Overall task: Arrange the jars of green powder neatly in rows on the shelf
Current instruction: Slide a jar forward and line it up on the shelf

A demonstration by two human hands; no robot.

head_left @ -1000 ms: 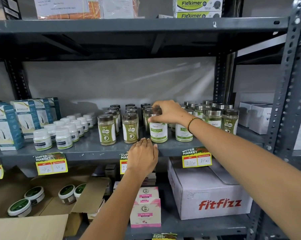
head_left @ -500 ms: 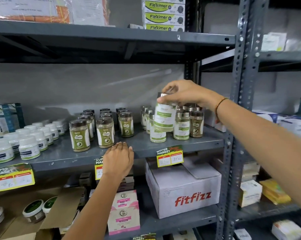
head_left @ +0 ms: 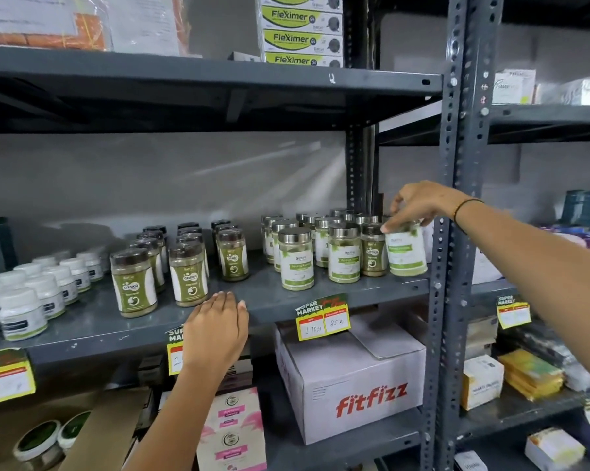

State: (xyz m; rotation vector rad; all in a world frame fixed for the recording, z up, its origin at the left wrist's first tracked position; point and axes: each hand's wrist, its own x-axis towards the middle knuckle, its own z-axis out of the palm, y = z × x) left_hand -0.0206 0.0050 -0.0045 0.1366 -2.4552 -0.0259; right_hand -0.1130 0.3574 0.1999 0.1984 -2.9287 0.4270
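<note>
My right hand (head_left: 417,205) grips the top of a white-labelled jar of green powder (head_left: 407,254), which stands at the right end of the grey middle shelf (head_left: 273,300), beside the upright post. To its left, several silver-lidded jars (head_left: 297,258) of the same kind stand in rows. Further left are rows of dark-lidded green powder jars (head_left: 134,283). My left hand (head_left: 217,329) rests flat on the shelf's front edge, fingers together, holding nothing.
White tubs (head_left: 21,312) fill the shelf's left end. Price tags (head_left: 322,322) hang from the shelf edge. A white fitfizz carton (head_left: 351,382) and pink boxes (head_left: 232,430) sit on the shelf below. A perforated steel post (head_left: 451,232) stands right of the held jar.
My right hand carried the white-labelled jar from above the front row to the right end of the shelf and lowered it. The view swung right. My left hand stayed on the shelf edge.
</note>
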